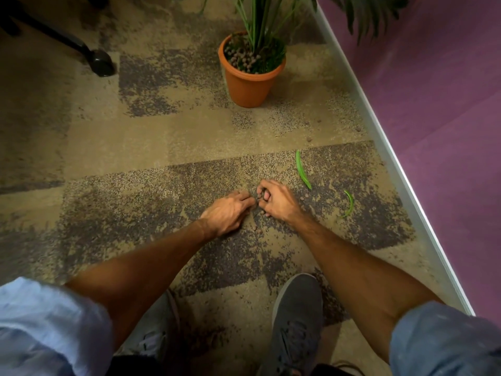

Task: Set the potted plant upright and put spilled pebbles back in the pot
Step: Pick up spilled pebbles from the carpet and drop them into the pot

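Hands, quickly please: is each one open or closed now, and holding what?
Left hand: fingertips down on the carpet; grip cannot be told.
Right hand: closed, fingers curled round small pebbles.

Head-worn wide camera looks down onto nearby carpet [135, 147]

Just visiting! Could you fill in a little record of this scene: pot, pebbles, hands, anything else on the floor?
Pot: orange, upright on the carpet, plant in it.
Pebbles: many in the pot; strays lie on the carpet near the wall.
Left hand: low on the carpet, fingertips toward the right hand.
Right hand: fingers curled; what they hold cannot be told.
Leaves: two green ones, loose, right of the hands.
Progress: pot righted; some pebbles not yet gathered.
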`<state>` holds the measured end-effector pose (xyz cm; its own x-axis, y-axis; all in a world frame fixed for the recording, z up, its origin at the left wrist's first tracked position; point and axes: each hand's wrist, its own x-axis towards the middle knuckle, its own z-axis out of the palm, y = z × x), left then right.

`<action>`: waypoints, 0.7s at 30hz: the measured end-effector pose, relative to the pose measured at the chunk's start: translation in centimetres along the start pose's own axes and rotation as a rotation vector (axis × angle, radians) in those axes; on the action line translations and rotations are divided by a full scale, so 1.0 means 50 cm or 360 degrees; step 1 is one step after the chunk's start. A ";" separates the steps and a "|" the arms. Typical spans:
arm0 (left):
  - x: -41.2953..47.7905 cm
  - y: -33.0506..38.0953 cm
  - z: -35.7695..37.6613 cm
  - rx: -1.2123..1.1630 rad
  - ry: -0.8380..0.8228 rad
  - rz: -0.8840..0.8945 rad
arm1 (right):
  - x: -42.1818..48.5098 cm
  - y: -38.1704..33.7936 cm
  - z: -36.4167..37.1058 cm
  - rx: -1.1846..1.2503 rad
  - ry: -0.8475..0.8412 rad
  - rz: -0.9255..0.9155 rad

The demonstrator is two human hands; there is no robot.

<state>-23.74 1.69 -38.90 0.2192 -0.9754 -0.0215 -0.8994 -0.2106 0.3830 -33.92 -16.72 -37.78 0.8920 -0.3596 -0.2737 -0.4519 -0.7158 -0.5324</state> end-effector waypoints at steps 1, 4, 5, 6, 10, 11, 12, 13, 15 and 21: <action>-0.001 0.006 -0.001 0.0014 0.0009 0.0007 | 0.000 -0.004 -0.001 -0.0038 0.0005 -0.0004; -0.009 0.007 0.004 0.0002 0.0006 -0.0004 | -0.003 -0.008 -0.003 -0.0098 -0.0036 -0.0031; -0.014 0.006 0.007 -0.0021 0.0002 -0.0026 | -0.007 -0.007 -0.001 -0.0096 -0.0075 -0.0059; -0.019 0.004 0.010 -0.0048 0.0011 -0.0035 | -0.014 -0.006 0.003 -0.0095 -0.0115 -0.0088; -0.030 0.012 0.013 -0.0193 0.0094 0.0006 | -0.034 0.002 0.020 -0.0124 -0.0188 -0.0181; -0.031 0.015 0.016 -0.0210 0.0109 0.0028 | -0.036 0.004 0.021 -0.0141 -0.0187 -0.0233; -0.033 0.018 0.019 -0.0225 0.0109 0.0050 | -0.039 0.008 0.021 -0.0155 -0.0180 -0.0292; -0.036 0.021 0.023 -0.0225 0.0093 0.0070 | -0.041 0.012 0.021 -0.0167 -0.0174 -0.0337; -0.045 0.024 0.035 -0.0220 0.0049 0.0095 | -0.048 0.010 0.014 -0.0202 -0.0161 -0.0392; -0.046 0.031 0.054 -0.0193 0.0022 0.0172 | -0.061 0.011 -0.004 -0.0253 -0.0206 -0.0431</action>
<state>-26.67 3.45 -40.74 0.1294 -0.9908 0.0385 -0.8661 -0.0940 0.4909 -36.90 -16.15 -37.08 0.9669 -0.0720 -0.2446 -0.1833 -0.8631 -0.4706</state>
